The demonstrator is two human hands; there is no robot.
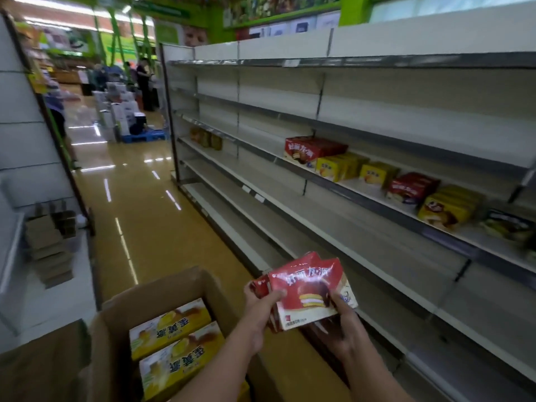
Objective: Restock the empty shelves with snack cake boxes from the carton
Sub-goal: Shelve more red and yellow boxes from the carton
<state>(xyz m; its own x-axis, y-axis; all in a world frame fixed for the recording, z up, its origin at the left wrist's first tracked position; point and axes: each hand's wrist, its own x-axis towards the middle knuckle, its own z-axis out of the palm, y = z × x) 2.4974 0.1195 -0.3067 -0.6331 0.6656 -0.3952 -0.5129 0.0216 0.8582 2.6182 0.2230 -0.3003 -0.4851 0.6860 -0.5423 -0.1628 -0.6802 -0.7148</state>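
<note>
I hold a stack of red snack cake boxes (307, 288) between both hands, above the right edge of an open cardboard carton (179, 288). My left hand (262, 295) grips the stack's left side, thumb across the front. My right hand (342, 314) grips its lower right corner. Two yellow snack cake boxes (171, 343) lie in the carton. On the shelf (362, 195) to the right stand red boxes (314, 147), yellow boxes (339, 166), another red box (412, 187) and a yellow box (449, 210).
Long tiers of bare shelving (319, 236) run along the right side. The aisle floor (130, 198) stretches ahead to a blue pallet of white cartons (124, 111) and people standing far off. Flattened cardboard (49, 242) lies on a low shelf at left.
</note>
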